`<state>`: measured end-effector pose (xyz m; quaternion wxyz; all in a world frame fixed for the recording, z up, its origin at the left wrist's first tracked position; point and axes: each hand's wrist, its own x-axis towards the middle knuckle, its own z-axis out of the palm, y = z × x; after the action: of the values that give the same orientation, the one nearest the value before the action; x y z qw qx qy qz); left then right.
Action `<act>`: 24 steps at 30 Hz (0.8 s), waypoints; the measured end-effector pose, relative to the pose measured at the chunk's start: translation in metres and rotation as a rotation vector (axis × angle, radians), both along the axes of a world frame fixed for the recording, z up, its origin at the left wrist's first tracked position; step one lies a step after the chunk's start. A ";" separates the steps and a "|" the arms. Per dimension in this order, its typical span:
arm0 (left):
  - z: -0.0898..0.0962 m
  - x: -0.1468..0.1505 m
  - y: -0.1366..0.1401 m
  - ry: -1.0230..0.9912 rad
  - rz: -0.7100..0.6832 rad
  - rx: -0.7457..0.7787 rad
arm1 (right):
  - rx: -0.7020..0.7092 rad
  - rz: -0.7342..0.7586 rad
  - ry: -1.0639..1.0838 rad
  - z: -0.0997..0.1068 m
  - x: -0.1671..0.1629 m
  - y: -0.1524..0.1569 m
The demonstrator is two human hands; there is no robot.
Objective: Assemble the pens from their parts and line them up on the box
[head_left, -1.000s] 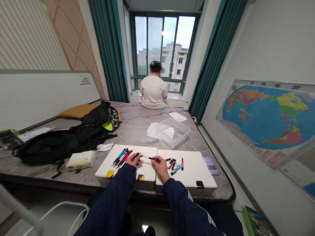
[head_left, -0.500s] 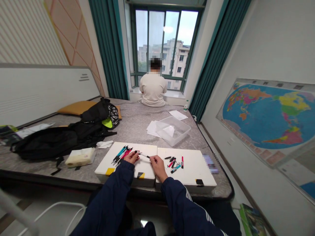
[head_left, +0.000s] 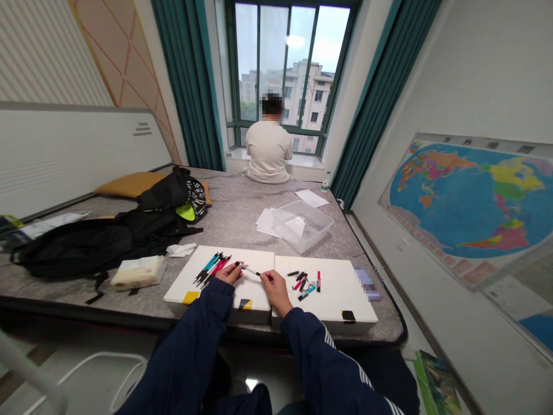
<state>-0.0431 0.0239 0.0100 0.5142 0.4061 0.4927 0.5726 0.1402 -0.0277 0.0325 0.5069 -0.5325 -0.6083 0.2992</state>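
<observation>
A slim pen, white along the middle and dark at both ends, spans the gap between my hands above the left white box. My left hand pinches its left end. At the other end, the fingers of my right hand are closed on its dark tip. Several assembled pens in blue, black and red lie side by side left of my left hand. To the right of my right hand, loose pen parts in black, red and blue are scattered on the right white box.
Behind the boxes stand a clear plastic bin and white papers. A tissue pack and a black backpack lie left. A person sits by the window, back turned. A phone-like item lies right.
The whole view has shifted slightly, so the scene sits a little higher in the picture. Both hands keep their hold on the pen, with hardly any visible movement.
</observation>
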 end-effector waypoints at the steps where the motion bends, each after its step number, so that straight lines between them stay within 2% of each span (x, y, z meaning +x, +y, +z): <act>1: 0.002 0.000 -0.001 0.007 0.004 -0.001 | 0.005 -0.002 -0.007 0.001 0.000 0.000; 6: 0.007 0.001 -0.003 -0.004 0.023 0.010 | 0.031 0.047 -0.053 0.004 -0.002 -0.003; 13: 0.013 0.026 -0.012 -0.135 -0.069 -0.013 | 0.011 0.088 -0.114 0.001 -0.006 -0.006; 16: 0.021 0.036 -0.013 -0.160 -0.115 -0.029 | 0.011 0.099 -0.113 0.007 -0.005 -0.006; 19: 0.041 0.033 0.004 -0.174 -0.025 0.020 | 0.073 0.014 -0.097 0.027 -0.006 -0.012; 22: 0.070 0.028 0.039 -0.158 0.037 0.088 | 0.141 -0.099 -0.143 0.061 -0.020 -0.036; 24: 0.087 0.030 0.063 -0.109 0.065 0.078 | 0.089 0.049 -0.204 0.085 -0.039 -0.063</act>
<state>-0.0134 0.0865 0.0969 0.5052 0.3779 0.4542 0.6290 0.1013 -0.0904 0.1176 0.4581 -0.5220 -0.6822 0.2286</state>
